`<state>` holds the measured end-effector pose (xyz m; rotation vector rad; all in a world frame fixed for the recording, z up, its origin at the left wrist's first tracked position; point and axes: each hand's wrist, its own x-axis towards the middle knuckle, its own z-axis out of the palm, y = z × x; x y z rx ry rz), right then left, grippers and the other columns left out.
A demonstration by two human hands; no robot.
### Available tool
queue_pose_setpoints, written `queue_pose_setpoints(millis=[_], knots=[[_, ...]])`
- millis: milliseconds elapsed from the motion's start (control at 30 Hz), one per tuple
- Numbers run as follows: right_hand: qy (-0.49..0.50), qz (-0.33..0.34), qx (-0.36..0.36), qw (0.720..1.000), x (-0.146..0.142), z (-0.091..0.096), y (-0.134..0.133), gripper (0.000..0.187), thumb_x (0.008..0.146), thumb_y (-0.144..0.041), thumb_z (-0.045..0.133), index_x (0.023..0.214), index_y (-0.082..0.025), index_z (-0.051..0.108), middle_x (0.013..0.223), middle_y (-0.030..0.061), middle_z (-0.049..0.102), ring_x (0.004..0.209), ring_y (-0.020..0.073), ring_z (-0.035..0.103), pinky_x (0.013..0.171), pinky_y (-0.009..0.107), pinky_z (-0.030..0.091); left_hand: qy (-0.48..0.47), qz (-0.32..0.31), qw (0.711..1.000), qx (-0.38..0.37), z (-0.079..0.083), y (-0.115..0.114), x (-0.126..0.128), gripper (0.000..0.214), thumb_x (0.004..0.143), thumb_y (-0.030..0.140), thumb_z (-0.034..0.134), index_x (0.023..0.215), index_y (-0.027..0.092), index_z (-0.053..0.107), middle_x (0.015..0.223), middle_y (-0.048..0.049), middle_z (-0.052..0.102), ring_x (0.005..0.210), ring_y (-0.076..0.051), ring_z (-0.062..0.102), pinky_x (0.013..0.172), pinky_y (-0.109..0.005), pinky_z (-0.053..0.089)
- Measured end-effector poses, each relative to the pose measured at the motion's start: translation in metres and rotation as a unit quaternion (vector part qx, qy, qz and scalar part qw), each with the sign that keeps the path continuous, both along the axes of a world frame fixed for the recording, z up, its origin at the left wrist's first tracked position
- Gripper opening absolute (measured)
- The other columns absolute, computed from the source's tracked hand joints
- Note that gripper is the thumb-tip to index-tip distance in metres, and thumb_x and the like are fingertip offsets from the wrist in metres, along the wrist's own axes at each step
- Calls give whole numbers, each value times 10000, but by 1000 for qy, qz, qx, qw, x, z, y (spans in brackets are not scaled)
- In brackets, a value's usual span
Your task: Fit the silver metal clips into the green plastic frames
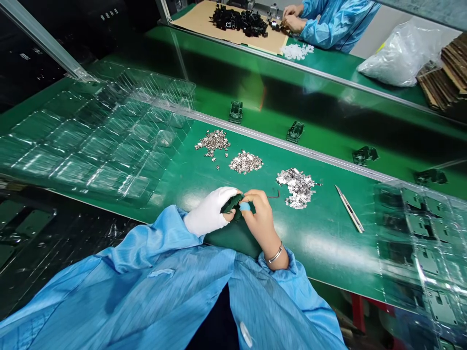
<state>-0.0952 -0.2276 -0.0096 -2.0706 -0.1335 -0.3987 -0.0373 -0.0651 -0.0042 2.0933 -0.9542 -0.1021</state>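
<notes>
My left hand (207,212), in a white glove with bare fingertips, is closed around a small green circuit board (231,203) held tilted above the near edge of the table. My right hand (258,210) has a blue finger cot on one finger. Its fingers are pinched together against the board's right side; anything tiny between them is hidden. Just beyond this hand lies a dark hex key (275,194). Farther off are two piles of small shiny metal parts (213,142) (245,162), and to the right a heap of flat silver pieces (297,187).
Clear plastic trays (83,136) cover the left side; another tray (419,243) with green boards stands right. A craft knife (349,209) lies between. Behind a metal rail (270,138), several boards (295,131) sit on a green strip. A co-worker's hands (294,20) handle black parts (239,20) across.
</notes>
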Motion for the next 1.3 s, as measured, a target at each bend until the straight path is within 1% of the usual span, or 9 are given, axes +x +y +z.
queue_pose_setpoints(millis=[167,300,533,633,767,900,1000,1133,1300], knots=[[-4,-3,29,1000,1,0,2,151,778,-96,478,839,-212,553,924,56,581,907,183,565,816,326,472,-45,48,998,7,-4,-7,3,267,847,229,464,1074,170,590,1119,-90,654,1060,-227,610,944,-397,485],[7,-3,35,999,-1,1,4,142,780,-105,480,836,-218,543,903,43,588,880,173,572,796,309,477,-76,32,996,20,-1,-8,8,225,845,245,469,1000,169,613,1015,-80,679,944,-224,637,852,-380,507],[27,-46,-25,998,-2,-8,10,165,783,-100,416,863,-211,508,921,80,580,896,205,552,811,362,485,-120,100,982,110,-8,-16,-9,291,760,232,497,1029,156,578,1016,-136,620,970,-300,587,835,-441,474],[52,-30,-13,998,1,-11,7,184,786,-102,422,896,-207,526,927,75,583,903,198,562,814,354,498,-95,100,988,72,-15,-16,-11,373,725,250,525,1080,139,523,1041,-140,586,985,-300,568,855,-444,476],[72,-19,30,997,7,-4,-12,207,811,-166,493,1001,-219,556,999,57,606,937,178,591,790,310,512,1,93,996,13,-26,-8,0,443,732,253,539,1156,165,445,1121,-112,552,1068,-267,547,934,-430,463],[97,-69,-58,991,29,3,-43,135,833,-178,478,895,-211,593,889,40,637,800,184,595,723,316,482,85,101,991,-4,-32,1,10,455,748,262,551,1176,169,428,1154,-101,554,1101,-252,547,983,-432,445],[121,-54,-157,979,54,0,-54,162,829,-136,467,864,-204,610,871,47,637,788,201,581,721,326,462,108,84,990,-36,-32,6,12,488,773,303,553,1218,157,415,1216,-117,541,1149,-251,530,1025,-446,421],[112,2,-229,967,82,-14,-46,236,827,-75,461,945,-209,615,994,69,632,954,225,562,791,333,465,124,101,984,-81,-29,14,20,456,842,362,511,1234,150,417,1258,-135,539,1210,-246,511,1072,-461,391],[94,0,-303,948,102,-29,-31,161,835,-76,500,870,-198,600,956,106,596,955,247,519,785,347,462,133,120,981,-72,-28,25,31,350,846,319,502,1155,156,491,1192,-115,585,1147,-233,568,1040,-471,435]])
